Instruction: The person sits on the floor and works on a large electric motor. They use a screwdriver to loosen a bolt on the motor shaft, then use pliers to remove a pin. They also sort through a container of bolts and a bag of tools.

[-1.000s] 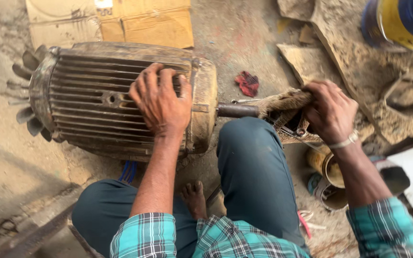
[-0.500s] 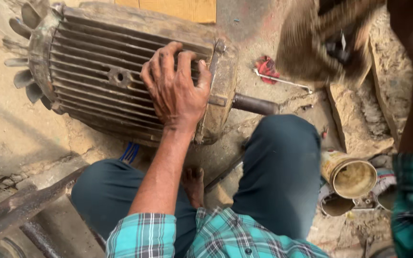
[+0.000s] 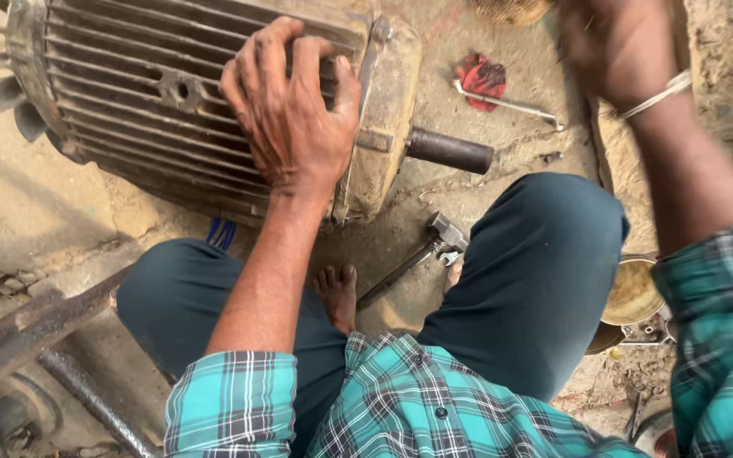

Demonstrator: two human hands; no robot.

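Head view: I am pressing my left hand point(image 3: 292, 114) flat on the motor point(image 3: 171, 102), fingers spread over its ribbed casing, gripping nothing; the motor is lying on its side on the floor point(image 3: 36, 212), at its upper left, shaft point(image 3: 450, 151) pointing right; it is looking heavy, rigid cast metal, dusty and greasy, so I judge the fins or the end-plate rim the surest holds; my right hand point(image 3: 617, 47) is lifted and blurred at the top, and I cannot tell whether it is closed; a hammer point(image 3: 413, 259) is lying between my knees.

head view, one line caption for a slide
Left hand flat on a ribbed electric motor, blurred right hand raised.
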